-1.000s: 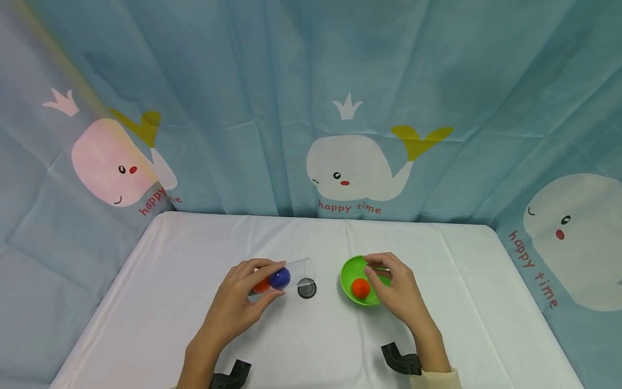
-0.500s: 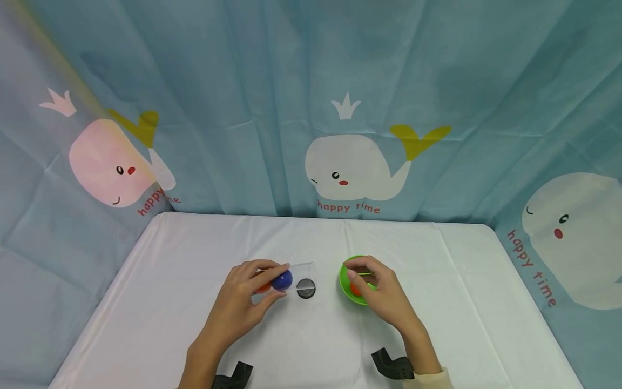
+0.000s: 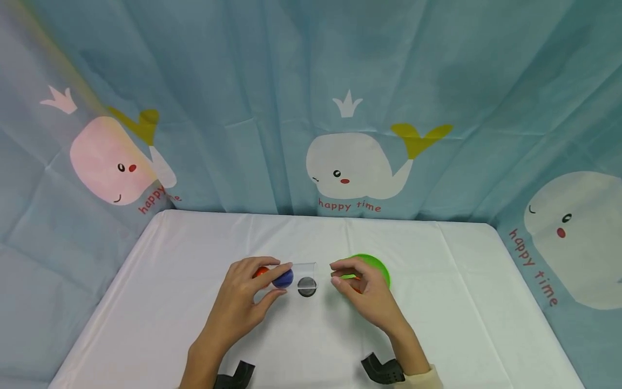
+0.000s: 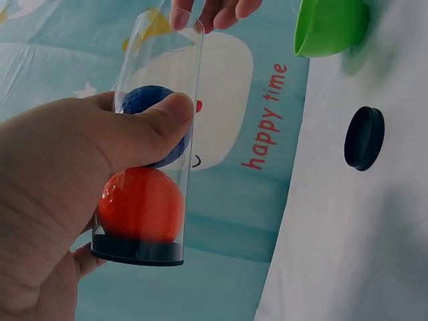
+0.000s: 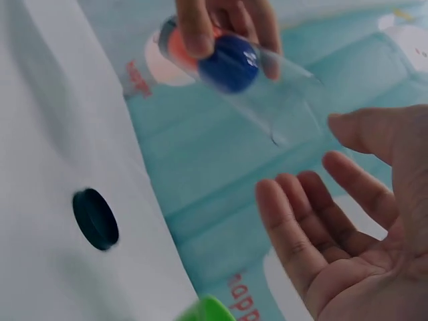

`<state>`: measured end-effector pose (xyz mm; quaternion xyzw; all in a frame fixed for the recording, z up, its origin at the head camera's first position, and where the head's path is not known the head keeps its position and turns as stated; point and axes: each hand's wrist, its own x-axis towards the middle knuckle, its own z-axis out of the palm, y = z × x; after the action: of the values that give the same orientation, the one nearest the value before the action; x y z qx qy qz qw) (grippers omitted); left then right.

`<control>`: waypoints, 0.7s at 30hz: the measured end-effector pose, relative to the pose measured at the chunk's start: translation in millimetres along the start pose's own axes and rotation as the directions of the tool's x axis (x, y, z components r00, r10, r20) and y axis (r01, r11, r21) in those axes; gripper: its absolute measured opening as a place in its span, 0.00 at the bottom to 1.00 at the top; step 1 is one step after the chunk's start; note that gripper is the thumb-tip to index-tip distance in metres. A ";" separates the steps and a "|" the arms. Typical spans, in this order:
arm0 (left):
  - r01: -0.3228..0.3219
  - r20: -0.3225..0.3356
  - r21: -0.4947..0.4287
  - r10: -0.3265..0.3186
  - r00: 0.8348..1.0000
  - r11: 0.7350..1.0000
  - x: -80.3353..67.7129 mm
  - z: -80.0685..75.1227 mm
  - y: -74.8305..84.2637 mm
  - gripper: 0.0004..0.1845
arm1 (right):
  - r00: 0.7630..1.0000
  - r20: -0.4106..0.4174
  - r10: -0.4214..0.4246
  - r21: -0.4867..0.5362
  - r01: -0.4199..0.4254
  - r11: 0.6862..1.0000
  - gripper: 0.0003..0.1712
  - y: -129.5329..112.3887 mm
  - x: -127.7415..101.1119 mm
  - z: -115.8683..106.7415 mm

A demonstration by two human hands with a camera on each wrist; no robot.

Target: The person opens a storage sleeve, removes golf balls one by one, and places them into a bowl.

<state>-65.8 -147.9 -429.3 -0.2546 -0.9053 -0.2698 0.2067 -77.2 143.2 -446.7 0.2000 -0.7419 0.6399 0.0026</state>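
Note:
My left hand (image 3: 238, 297) grips a clear plastic tube (image 4: 167, 57), thumb across its side. Inside are a blue ball (image 4: 144, 100) and, by the black capped end (image 4: 137, 250), a dimpled orange ball (image 4: 142, 204) like a golf ball. The tube's other end is uncapped and points toward my right hand (image 3: 366, 294). That hand holds nothing; its fingers are loosely bent near the tube's mouth, as the right wrist view shows. Behind it stands a green bowl (image 3: 380, 266), partly covered by the hand, with another orange ball (image 3: 357, 286) showing between the fingers.
A loose round black cap (image 5: 95, 219) lies on the white tablecloth (image 3: 301, 346), below the tube's open end in the head view. Past the table's far edge hangs a blue-green curtain (image 3: 233, 81) printed with whales.
The right hand has moved left from over the green bowl toward the tube. The left hand has tilted the tube slightly, the balls still inside it.

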 end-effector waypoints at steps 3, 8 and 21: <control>-0.010 -0.005 0.003 0.010 1.000 1.000 1.1 -1.9 1.7 0.34 | 1.000 -0.004 -0.007 0.021 0.007 1.000 0.17 -1.5 1.3 8.3; -0.015 -0.007 0.028 0.015 1.000 1.000 2.3 -3.9 4.4 0.34 | 0.999 -0.003 -0.036 0.054 0.036 0.998 0.20 -1.5 2.0 17.9; -0.071 -0.041 0.073 0.074 0.996 0.995 1.7 -4.6 3.9 0.35 | 0.999 0.007 -0.049 0.076 0.048 0.996 0.22 -3.8 0.8 25.3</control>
<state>-63.9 -147.2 -423.5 -0.2738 -0.8998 -0.2353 0.2449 -70.4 118.5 -447.5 0.2210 -0.7120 0.6664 0.0072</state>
